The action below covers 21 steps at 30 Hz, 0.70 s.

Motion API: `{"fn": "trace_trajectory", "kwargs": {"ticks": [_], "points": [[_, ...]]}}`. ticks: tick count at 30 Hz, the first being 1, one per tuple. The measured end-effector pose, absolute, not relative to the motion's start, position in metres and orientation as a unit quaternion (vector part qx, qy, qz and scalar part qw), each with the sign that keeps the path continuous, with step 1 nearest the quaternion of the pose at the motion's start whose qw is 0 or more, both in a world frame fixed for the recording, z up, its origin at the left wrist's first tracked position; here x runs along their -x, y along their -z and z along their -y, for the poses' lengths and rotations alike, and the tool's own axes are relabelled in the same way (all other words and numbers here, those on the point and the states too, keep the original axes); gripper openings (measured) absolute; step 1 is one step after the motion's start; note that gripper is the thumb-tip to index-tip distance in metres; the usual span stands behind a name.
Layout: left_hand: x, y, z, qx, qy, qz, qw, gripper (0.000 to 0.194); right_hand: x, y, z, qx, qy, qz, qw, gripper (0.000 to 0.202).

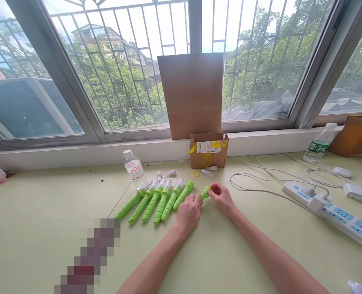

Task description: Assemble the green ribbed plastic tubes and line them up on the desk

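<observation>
We've got a pale green tabletop (230, 257) below a barred window (195, 28) here. Our left hand (189, 212) is closed round a green piece (203, 196), right hand (222, 198) pinching a yellow ring (209, 188) at its end, so it's right between both hands. Six green sticks (163, 204) lie just left of them, cardboard box (208, 160) beyond, power strip (337, 213) well off to the right.

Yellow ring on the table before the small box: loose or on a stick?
Loose: the yellow ring lies alone, with tabletop showing between it and the green sticks.
</observation>
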State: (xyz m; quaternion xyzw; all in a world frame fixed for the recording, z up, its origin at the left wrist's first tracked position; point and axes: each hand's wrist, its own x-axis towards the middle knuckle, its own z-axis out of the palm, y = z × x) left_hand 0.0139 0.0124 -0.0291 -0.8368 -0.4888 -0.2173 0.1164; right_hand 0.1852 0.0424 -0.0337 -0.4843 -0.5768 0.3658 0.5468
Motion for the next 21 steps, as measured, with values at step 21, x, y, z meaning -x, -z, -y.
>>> {"fn": "trace_trajectory", "kwargs": {"ticks": [21], "points": [[-0.0140, 0.0237, -0.0098, 0.839, 0.242, 0.481, 0.076, 0.025, -0.1841, 0.0307, -0.0365, 0.483, -0.319, 0.592, 0.561, 0.027]]}}
